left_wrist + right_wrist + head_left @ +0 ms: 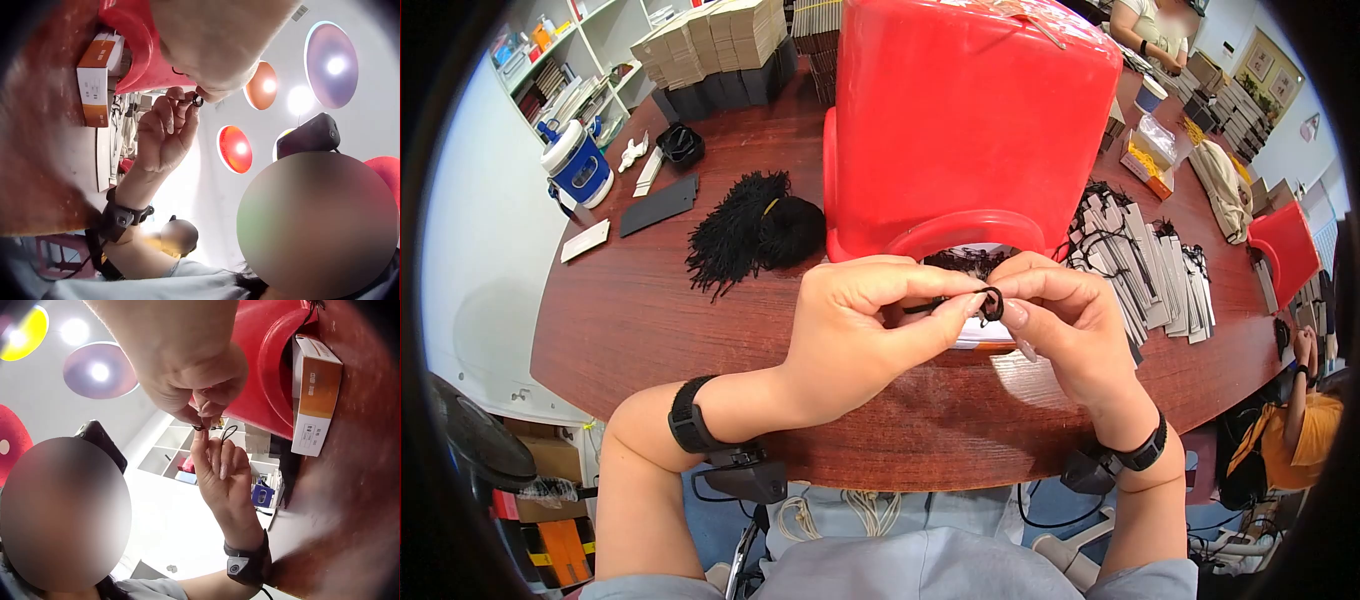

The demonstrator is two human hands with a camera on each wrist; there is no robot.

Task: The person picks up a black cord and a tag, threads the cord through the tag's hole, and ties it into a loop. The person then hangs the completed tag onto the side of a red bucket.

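Both hands meet above the table's near part in the head view, just in front of a red plastic stool. A small loop of black cord (992,304) is between them. The left hand (865,315) pinches the cord between thumb and forefinger; the right hand (1070,320) pinches its other side, fingertips close to the left's. In the left wrist view the cord loop (197,100) shows at the right hand's (165,134) fingertips. The right wrist view shows a thin cord loop (230,432) standing out by the left hand (225,481).
The red stool (970,120) stands on the table (700,340), with an orange-and-white box (319,394) under it. Black tassels (745,230) lie left, grey corded strips (1135,260) right. A blue-and-white jug (580,165) stands far left. Other people sit at the right.
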